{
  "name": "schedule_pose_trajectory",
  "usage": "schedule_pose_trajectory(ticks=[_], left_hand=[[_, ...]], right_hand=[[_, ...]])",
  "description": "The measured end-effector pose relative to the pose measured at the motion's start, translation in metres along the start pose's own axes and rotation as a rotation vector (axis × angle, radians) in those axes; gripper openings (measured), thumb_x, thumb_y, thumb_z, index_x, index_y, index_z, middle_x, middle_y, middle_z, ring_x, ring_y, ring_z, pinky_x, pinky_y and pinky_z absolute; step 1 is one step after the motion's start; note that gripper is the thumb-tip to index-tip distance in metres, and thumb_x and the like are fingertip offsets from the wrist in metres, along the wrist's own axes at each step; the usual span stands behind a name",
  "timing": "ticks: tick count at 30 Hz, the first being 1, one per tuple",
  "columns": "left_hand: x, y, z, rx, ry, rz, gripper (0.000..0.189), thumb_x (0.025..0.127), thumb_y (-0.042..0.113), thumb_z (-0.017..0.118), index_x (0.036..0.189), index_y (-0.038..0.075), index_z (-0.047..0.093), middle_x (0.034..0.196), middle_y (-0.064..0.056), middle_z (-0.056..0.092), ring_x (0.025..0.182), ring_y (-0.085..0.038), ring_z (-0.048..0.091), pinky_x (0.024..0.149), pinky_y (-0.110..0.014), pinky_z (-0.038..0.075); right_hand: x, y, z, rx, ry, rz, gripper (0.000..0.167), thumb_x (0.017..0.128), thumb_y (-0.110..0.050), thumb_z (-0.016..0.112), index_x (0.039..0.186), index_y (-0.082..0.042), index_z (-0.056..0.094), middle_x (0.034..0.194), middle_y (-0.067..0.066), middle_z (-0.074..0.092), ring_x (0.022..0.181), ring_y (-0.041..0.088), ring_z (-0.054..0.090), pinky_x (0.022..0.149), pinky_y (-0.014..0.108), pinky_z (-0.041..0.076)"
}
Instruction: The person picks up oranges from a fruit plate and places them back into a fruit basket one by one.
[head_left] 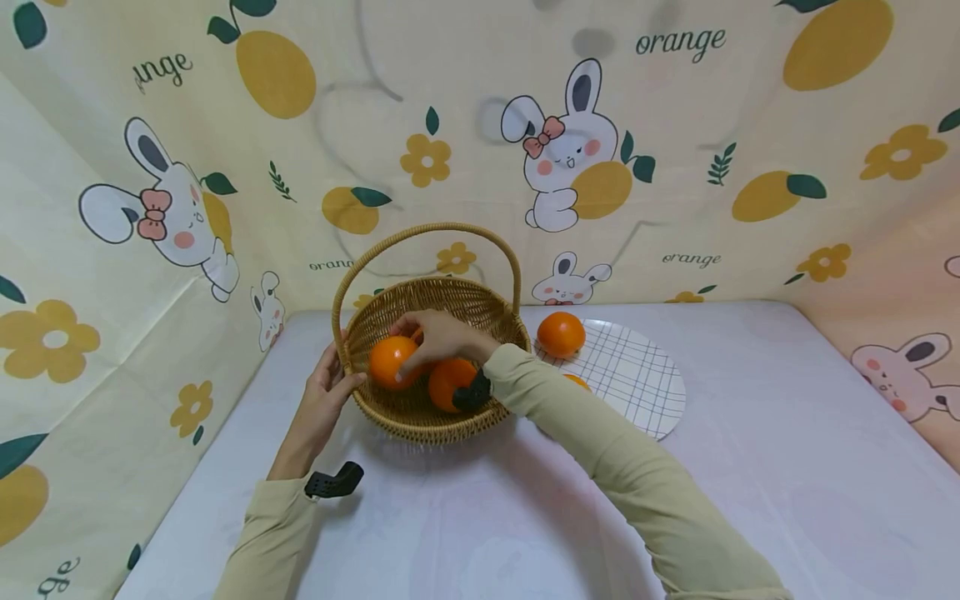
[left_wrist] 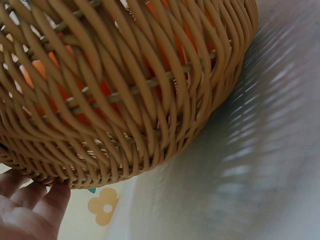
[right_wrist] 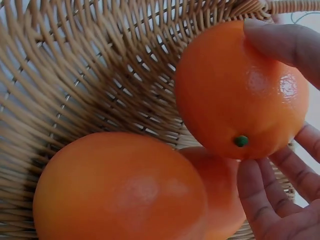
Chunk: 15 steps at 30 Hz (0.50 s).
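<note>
A brown wicker basket with a tall arched handle stands tilted toward me. My left hand grips its left rim, thumb on the near side, fingers around the outside. Inside the basket, my right hand holds an orange near the left wall. In the right wrist view, the thumb presses one side of this orange and the fingers curl at the opposite side, by its green stem spot. Another orange lies below it in the basket, with a third orange partly hidden behind both.
To the basket's right, a white plate with a grid pattern lies on the white-covered table. One orange sits at its left edge; another orange is mostly hidden by my right sleeve. A printed cloth hangs behind.
</note>
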<state>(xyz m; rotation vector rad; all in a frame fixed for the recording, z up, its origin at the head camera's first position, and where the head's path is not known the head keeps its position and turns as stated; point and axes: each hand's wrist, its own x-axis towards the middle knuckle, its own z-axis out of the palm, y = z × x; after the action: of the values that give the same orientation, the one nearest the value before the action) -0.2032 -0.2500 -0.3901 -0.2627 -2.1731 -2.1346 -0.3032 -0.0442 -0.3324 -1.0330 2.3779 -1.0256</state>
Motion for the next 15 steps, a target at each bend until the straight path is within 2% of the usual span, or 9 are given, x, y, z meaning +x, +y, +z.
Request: schedule_pose_trajectory(ticks=[6,15], left_hand=[[-0.0002,-0.0012,-0.0003,0.001,0.009,-0.005,0.071,0.096,-0.002,0.05,0.156,0.013,0.016,0.157,-0.011,0.022,0.141,-0.026,0.025,0.11,-0.047,0.025],[0.0,-0.0005,-0.0001,0.0,0.001,-0.003,0.07,0.095,-0.002,0.05,0.156,0.013,0.018,0.155,-0.013,0.025,0.139,-0.027,0.028,0.11,-0.047,0.027]], right_hand=[[-0.0004,0.0038,0.0031,-0.066,-0.047,-0.005,0.063,0.07,-0.024,0.087,0.126,-0.012,0.06,0.12,0.002,0.06,0.103,0.017,0.057,0.082,0.026,0.048],[0.0002,0.0043,0.0084,-0.194,-0.059,-0.039,0.063,0.069,-0.025,0.088,0.126,-0.013,0.062,0.116,0.001,0.062,0.099,0.014,0.057,0.081,0.023,0.047]])
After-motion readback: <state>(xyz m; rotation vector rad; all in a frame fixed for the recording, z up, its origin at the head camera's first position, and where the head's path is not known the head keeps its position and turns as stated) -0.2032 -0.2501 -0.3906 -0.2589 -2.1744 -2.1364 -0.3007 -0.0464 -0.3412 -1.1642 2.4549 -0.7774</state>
